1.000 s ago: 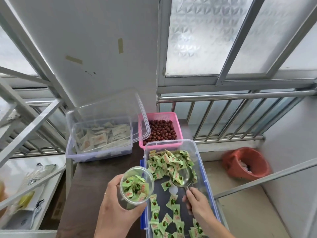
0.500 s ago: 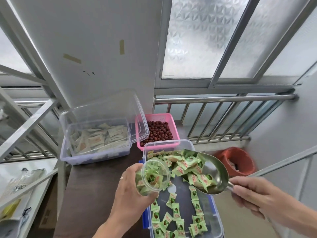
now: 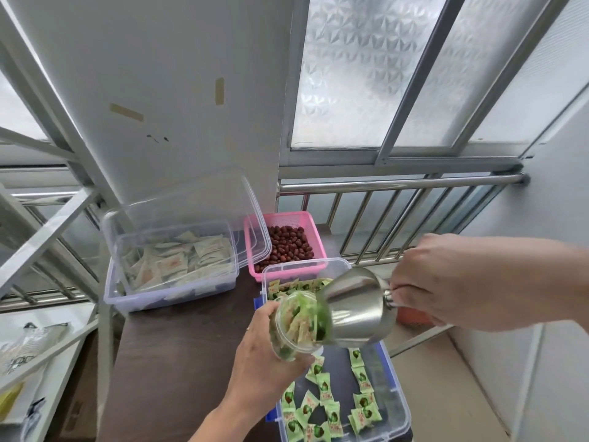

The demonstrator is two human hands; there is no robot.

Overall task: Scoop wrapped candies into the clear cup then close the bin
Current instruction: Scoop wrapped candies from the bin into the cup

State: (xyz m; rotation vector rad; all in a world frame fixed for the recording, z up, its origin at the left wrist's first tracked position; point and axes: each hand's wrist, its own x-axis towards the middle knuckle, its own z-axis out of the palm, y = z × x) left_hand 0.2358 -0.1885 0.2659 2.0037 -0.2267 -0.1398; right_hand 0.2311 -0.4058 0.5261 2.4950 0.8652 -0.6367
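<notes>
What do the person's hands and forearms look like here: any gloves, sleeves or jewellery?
Both hands are bare, without gloves. The left hand wears a thin ring on one finger. No ring or watch shows on the right hand. No sleeves show on either forearm.

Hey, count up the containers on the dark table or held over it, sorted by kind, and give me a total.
Clear plastic bins: 2, the candy bin and the sachet bin
Pink basket: 1
Clear cup in the left hand: 1
Metal scoop in the right hand: 1
Total: 5
</notes>
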